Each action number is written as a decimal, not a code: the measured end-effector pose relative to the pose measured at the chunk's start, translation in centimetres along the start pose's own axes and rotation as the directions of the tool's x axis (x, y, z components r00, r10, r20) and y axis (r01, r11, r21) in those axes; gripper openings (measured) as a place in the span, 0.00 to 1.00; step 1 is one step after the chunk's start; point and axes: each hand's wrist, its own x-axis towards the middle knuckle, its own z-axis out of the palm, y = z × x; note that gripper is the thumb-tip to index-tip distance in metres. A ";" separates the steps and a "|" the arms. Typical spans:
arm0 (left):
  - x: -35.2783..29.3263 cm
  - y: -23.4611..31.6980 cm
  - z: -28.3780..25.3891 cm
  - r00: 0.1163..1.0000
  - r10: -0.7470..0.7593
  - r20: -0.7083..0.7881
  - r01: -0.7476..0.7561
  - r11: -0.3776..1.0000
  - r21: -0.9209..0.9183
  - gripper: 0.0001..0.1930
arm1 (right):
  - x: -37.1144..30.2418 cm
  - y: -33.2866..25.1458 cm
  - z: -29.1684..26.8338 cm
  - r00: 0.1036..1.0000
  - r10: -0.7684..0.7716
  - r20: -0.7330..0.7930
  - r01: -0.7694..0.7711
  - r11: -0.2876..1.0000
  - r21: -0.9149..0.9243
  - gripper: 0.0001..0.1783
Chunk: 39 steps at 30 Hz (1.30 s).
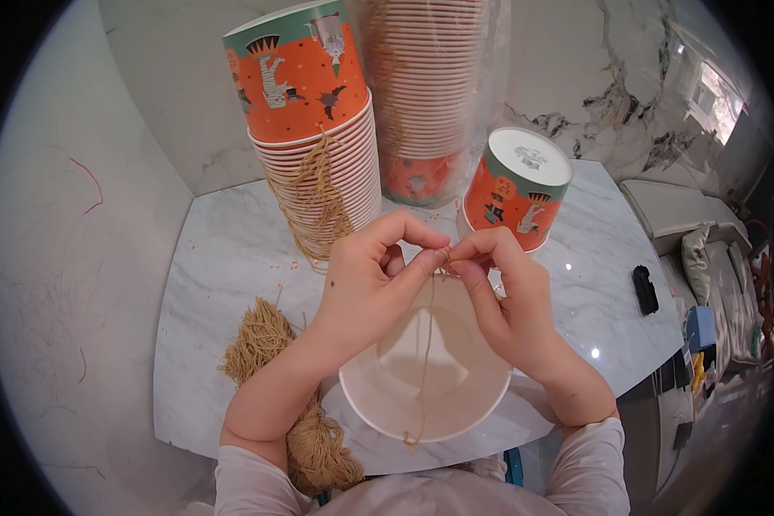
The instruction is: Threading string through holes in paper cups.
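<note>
A white-lined paper bucket [370,391] stands close in front of me, its wide mouth facing up toward me. Over its far rim, my left hand [361,284] and my right hand [520,314] meet with fingertips pinched together on a thin tan string [427,353]. One end of that string hangs down across the bucket's mouth to the near rim. Whether there is a knot or a hole between the fingertips is too small to tell. Beside my left forearm lie a bundle of tan strings [262,340] and, nearer me, a second bundle [322,451], partly behind the arm.
At the back left rises a tall stack of upside-down orange and green paper buckets [297,77], tan strings [318,189] draped down it. A plastic-wrapped bucket stack [430,86] and a shorter stack [525,185] stand right of it. A black object [645,290] lies near the marble-patterned table's [602,258] right edge.
</note>
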 end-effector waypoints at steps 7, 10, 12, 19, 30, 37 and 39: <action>0.0 0.1 -0.1 0.999 0.034 0.019 -0.033 0.998 -0.045 0.05 | 0.0 -0.2 -0.4 1.000 0.009 -0.006 -0.008 0.993 0.119 0.06; 0.0 -0.1 -0.3 0.998 0.047 0.031 -0.043 0.992 -0.123 0.05 | 0.1 -0.3 -0.6 1.000 0.017 -0.001 -0.017 0.990 0.139 0.06; 0.0 0.2 -0.5 0.997 -0.018 0.079 0.028 0.992 -0.126 0.05 | 0.1 -0.4 -0.7 1.000 0.031 0.005 -0.031 0.983 0.182 0.05; -0.1 0.5 -1.0 0.991 -0.035 0.128 0.052 0.989 -0.138 0.06 | 0.2 -0.7 -0.7 0.984 0.175 0.026 -0.166 0.865 0.473 0.04; -0.9 1.9 -0.2 0.998 0.058 -0.007 -0.058 0.998 0.023 0.06 | -0.3 -0.8 -0.5 0.988 0.151 -0.015 -0.139 0.945 0.297 0.06; -1.1 1.7 -0.2 0.992 0.120 -0.038 -0.116 0.990 0.078 0.06 | 0.2 -1.2 -0.6 0.993 -0.109 -0.055 0.106 0.993 -0.049 0.09; -1.2 1.8 -0.2 0.993 0.110 -0.039 -0.106 0.991 0.085 0.05 | 0.1 -1.3 -0.7 0.993 -0.109 -0.051 0.106 0.993 -0.058 0.09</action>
